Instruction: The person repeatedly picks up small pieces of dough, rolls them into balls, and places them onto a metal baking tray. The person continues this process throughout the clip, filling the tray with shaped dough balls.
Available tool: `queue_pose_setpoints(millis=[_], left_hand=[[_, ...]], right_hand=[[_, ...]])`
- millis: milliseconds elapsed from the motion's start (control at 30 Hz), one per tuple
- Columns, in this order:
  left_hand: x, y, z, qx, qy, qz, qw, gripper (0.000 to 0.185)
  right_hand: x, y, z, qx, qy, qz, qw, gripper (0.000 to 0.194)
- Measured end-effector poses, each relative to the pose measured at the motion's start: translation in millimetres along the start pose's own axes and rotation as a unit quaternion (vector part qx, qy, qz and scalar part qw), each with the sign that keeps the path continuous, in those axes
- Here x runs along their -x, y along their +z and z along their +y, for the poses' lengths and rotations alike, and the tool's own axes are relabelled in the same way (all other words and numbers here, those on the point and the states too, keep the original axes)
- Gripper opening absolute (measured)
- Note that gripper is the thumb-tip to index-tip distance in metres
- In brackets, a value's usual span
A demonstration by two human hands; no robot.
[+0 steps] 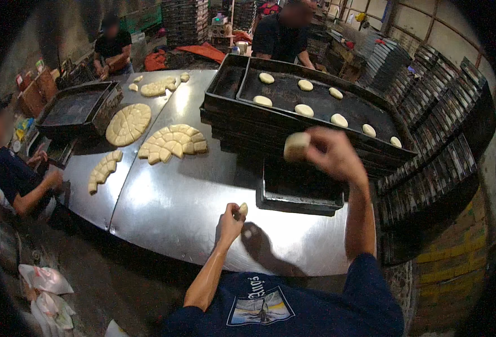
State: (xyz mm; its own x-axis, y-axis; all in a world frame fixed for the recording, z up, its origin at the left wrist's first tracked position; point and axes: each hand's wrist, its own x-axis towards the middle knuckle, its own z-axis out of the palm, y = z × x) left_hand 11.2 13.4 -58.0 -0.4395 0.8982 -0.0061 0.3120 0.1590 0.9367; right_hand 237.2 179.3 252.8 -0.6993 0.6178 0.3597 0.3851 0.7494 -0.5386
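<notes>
My left hand (232, 223) is above the metal table (168, 206), its fingers closed on a small dough piece (243, 209). My right hand (334, 151) is raised by the near side of the stacked baking trays, pinching a larger, blurred dough piece (296, 146). Inside the top black tray (383, 145) lie several flattened dough rounds (304, 110) in two rows. Left of the trays, a cut dough disc with a piece-by-piece broken edge (172, 143) rests on the table, near a whole scored dough disc (128, 124) and a curved strip of dough pieces (104, 170).
A dark empty-looking tin (302, 204) stands below the stack. More black trays (79, 105) sit at the table's far left. Co-workers stand at the left (16, 177), far left corner (113, 46) and behind the trays (279, 33). Tall tray stacks (433, 160) flank the right side.
</notes>
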Motion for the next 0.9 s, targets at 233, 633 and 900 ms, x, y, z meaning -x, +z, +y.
queue_pose_setpoints(millis=[233,633,900], left_hand=[[8.4,-33.1,-8.0,0.295,-0.067,-0.003,0.953,0.038],[13.9,-72.4,35.9,0.415,-0.101,0.016,0.904,0.045],[20.2,-7.9,40.5,0.297,-0.060,-0.167,0.938,0.042]], right_hand=[[-167.8,-50.3,35.5,0.249,-0.166,0.431,0.851,0.030],[-47.7,129.1,50.9,-0.021,-0.092,0.243,0.965,0.020],[135.8,238.7,16.2,-0.408,0.334,0.046,0.849,0.053]])
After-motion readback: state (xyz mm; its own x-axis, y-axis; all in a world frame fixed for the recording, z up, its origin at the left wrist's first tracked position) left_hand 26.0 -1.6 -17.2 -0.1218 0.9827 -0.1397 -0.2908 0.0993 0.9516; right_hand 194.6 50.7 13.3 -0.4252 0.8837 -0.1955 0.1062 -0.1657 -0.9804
